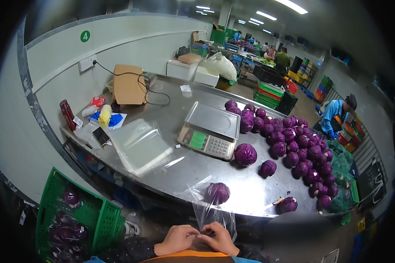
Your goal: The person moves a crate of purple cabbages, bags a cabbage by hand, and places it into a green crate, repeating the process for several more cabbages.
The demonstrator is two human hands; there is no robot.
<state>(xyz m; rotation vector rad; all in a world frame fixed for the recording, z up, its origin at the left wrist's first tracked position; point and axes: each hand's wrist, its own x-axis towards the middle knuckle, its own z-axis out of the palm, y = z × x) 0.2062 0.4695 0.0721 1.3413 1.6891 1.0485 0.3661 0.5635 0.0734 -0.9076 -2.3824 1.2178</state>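
Observation:
My left hand and my right hand meet at the bottom centre, fingers pinched together on the end of a clear plastic bag. Inside the bag, at the table's front edge, lies a purple cabbage. Beyond it on the steel table stands a scale with an empty tray. Two loose cabbages, one large and one smaller, lie right of the scale. A stack of clear bags is left of it.
Many cabbages are piled on the right, beside green netting. A knife lies near another cabbage. A green crate holds bagged cabbages at lower left. Behind the pile, a person in blue bends forward.

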